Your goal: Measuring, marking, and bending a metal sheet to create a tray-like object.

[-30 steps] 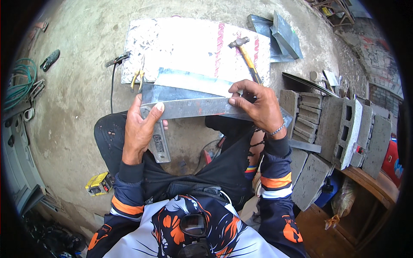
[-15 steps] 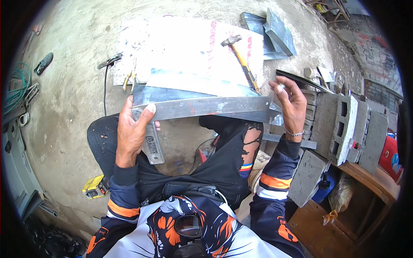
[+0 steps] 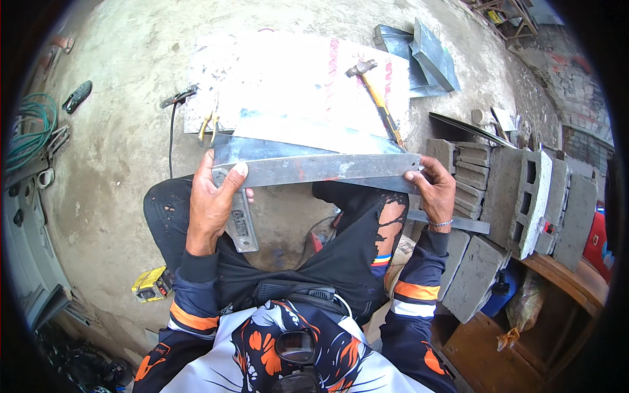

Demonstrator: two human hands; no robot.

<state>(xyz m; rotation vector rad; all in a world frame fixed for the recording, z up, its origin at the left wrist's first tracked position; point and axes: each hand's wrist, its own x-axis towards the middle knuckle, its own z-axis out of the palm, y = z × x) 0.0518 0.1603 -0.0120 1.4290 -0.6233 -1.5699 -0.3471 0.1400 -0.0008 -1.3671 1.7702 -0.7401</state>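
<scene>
Bright light pales the far part of the stained concrete floor (image 3: 111, 164); a weathered grey wall (image 3: 567, 85) stands beyond brown wooden furniture (image 3: 571, 283) at right.

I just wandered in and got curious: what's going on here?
A person is holding a metal square across some sheet metal. The left hand grips the square at its corner; the right hand has its fingers at the other end. Ahead, a hammer lies on a white panel.

A steel square (image 3: 327, 168), hammer (image 3: 378, 99), pliers (image 3: 204, 127) and stacked concrete blocks (image 3: 503, 193) mark this rough-floored place as a workshop.
</scene>
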